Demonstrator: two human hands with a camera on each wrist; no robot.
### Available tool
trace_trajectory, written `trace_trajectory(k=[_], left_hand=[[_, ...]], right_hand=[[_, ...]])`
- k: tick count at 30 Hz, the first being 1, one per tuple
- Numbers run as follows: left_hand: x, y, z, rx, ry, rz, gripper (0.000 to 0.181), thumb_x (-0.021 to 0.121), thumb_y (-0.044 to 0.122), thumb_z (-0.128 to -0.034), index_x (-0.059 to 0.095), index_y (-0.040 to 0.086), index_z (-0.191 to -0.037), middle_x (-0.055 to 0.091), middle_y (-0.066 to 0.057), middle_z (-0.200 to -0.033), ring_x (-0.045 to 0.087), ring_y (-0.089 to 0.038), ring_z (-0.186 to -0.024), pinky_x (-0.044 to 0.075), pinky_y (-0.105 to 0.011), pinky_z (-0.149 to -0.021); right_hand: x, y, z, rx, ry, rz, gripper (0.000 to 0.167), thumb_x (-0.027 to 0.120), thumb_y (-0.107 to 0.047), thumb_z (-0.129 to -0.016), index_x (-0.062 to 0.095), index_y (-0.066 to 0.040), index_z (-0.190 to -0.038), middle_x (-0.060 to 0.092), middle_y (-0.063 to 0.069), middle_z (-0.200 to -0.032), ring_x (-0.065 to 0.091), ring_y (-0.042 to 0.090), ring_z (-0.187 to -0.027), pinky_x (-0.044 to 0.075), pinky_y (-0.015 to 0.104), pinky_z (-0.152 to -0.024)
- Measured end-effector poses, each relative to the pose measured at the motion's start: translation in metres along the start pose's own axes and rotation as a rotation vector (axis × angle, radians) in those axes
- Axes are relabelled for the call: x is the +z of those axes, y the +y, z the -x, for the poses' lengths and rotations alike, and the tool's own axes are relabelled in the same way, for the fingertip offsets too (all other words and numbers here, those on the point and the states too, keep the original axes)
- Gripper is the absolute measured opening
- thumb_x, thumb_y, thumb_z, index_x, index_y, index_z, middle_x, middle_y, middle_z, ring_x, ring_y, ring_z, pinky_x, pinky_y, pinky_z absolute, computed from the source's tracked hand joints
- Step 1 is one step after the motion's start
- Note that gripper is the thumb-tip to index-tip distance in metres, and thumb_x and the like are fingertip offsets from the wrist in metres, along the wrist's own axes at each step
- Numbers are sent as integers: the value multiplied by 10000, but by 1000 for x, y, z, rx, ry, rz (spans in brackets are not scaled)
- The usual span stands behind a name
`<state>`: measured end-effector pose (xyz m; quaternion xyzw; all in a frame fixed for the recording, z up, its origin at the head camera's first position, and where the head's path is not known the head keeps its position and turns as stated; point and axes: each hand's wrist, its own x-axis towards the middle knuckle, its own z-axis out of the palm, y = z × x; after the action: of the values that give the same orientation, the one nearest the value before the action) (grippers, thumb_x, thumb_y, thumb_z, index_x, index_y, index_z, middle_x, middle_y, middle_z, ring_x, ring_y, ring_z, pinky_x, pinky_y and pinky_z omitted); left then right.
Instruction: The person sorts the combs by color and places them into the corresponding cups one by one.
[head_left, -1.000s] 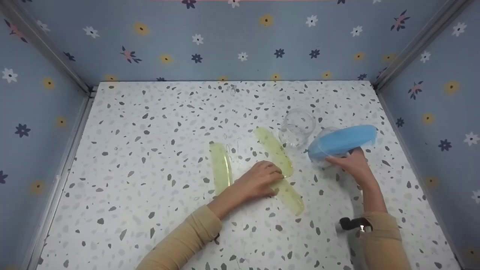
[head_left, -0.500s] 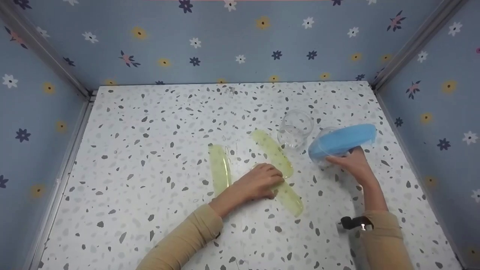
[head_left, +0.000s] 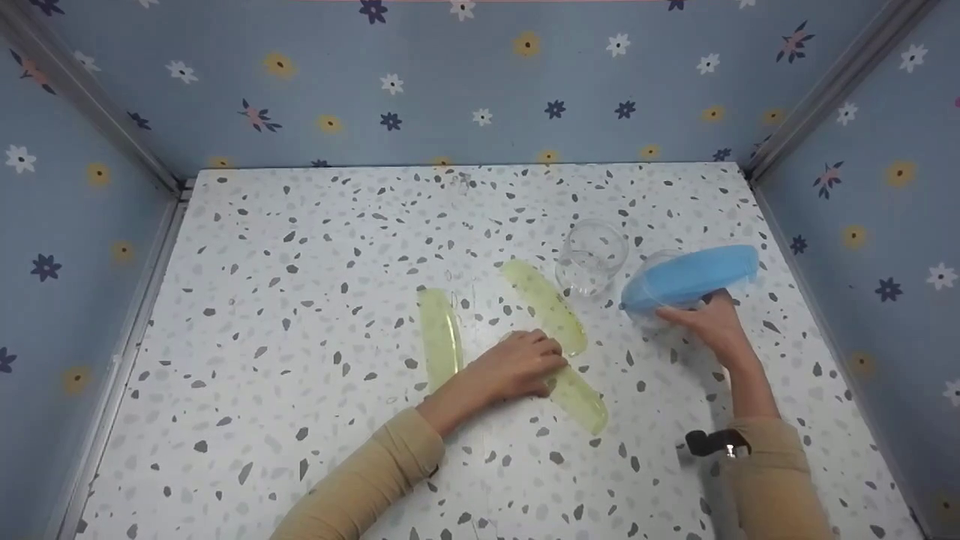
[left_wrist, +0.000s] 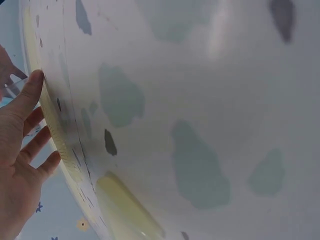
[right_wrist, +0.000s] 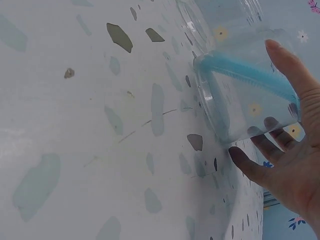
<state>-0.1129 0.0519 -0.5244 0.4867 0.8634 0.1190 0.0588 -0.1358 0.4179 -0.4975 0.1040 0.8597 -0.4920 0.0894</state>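
Note:
In the head view my left hand [head_left: 517,367] lies over a translucent yellow comb [head_left: 581,401], thumb and fingertips on either side of it. The left wrist view shows that comb's [left_wrist: 62,142] toothed edge beside the fingers. My right hand [head_left: 709,322] grips a clear cup [right_wrist: 225,115], thumb and fingers round its wall. Inside leans a blue comb [head_left: 694,277], its upper end sticking out past the rim. Another clear cup [head_left: 592,259] stands just left of the held one. A second yellow comb [head_left: 544,304] lies beyond my left fingers, and a third yellow comb [head_left: 441,334] beside the left wrist.
A white speckled tabletop [head_left: 300,337] lies under everything. Blue flowered panels [head_left: 450,82] enclose its back and sides, with metal rails [head_left: 142,135] at the corners. A dark strap mount [head_left: 709,444] sits at my right wrist.
My right hand has shifted slightly to the right, with the cup and the blue comb. The left hand stays almost still on its yellow comb.

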Motion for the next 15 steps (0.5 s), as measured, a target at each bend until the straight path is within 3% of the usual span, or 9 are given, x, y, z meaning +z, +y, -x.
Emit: trace_trajectory(k=[7,15], left_hand=[[0,1,4,13,11,7,405,683,368,-964,651,198,-1331,633,-23,-1407,563,-211,-1336,444,-415,-1185],[1,1,4,14,13,27,405,649,319,-980,626,209,-1369,652,32,-1417,556,-189,-1343,435,-403,-1182]], right_hand=[[4,1,3,-28,50,-41,1228,869,-364,-828,-3,-95,-1650,180,206,-1701,163,414,-1593,175,603,-1305],[6,5,8,-80,105,-162,1143,836,-203,-870,12,-188,-1662,162,164,-1708,213,392,-1589,291,554,-1281]])
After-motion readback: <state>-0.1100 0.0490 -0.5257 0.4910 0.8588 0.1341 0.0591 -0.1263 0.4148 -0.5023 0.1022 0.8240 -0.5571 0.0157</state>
